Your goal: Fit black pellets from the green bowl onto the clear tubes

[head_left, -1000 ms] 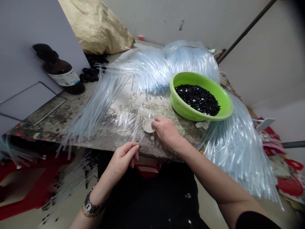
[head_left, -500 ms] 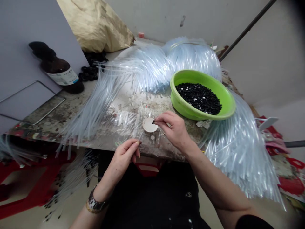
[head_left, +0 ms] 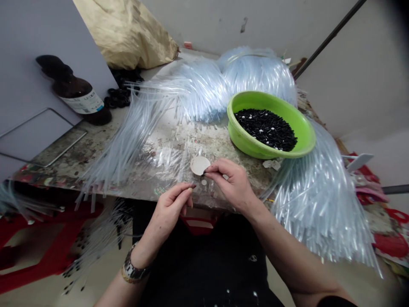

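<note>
My left hand (head_left: 172,204) is closed in a pinch low over the table's front edge. A clear plastic tube (head_left: 136,235) shows behind its wrist and seems to run up into the fingers, which hide most of it. Between the thumb and fingertips of my right hand (head_left: 231,182) is a small black plastic piece (head_left: 204,173), mostly covered. That piece is at the lower right rim of a small round dish (head_left: 199,165) with whitish contents. Both sets of fingertips are close together but apart. A small white disc (head_left: 203,182) lies just below the dish.
A green basin (head_left: 243,143) of small black pieces stands right of the dish. Bundles of clear tubes (head_left: 204,94) spread across the back, left and right of the stained table (head_left: 211,138). At left are a brown bottle (head_left: 78,94) and a wire frame (head_left: 65,147).
My right hand has moved down slightly, bringing the black piece from over the dish to its lower rim. My left hand has come up and right, closer to it.
</note>
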`<state>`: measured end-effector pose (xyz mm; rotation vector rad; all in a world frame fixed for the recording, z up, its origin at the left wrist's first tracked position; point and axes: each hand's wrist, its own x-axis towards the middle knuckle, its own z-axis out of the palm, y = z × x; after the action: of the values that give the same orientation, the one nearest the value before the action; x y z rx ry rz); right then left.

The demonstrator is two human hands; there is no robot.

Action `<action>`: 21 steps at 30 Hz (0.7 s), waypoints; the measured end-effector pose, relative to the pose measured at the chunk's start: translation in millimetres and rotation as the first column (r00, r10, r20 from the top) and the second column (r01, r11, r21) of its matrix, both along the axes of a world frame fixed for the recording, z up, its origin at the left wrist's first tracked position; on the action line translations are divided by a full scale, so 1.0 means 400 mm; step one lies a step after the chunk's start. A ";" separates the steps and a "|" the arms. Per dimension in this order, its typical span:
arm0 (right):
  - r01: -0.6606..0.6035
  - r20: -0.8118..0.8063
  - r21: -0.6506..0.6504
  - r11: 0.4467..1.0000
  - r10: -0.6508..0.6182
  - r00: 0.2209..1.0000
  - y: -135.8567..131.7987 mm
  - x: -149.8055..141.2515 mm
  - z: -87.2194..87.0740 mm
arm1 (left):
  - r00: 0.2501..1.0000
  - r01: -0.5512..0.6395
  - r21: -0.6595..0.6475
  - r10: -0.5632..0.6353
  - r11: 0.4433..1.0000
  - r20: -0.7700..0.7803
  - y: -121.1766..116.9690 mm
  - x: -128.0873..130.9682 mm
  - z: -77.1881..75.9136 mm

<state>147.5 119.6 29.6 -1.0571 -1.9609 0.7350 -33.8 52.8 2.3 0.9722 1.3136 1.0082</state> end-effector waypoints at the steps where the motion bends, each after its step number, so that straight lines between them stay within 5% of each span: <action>1: -0.009 -0.018 -0.006 1.000 0.008 1.000 -0.004 -0.001 0.003 | 1.000 0.009 0.013 -0.009 1.000 -0.015 -0.001 0.002 0.002; 21: -0.059 -0.026 -0.084 0.995 0.057 0.998 -0.047 -0.001 0.032 | 0.993 0.035 0.099 -0.024 0.994 -0.114 -0.014 0.008 0.003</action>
<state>147.0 100.8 42.5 -1.0399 -1.9628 0.8649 -30.6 47.4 3.6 1.1363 1.3470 1.0174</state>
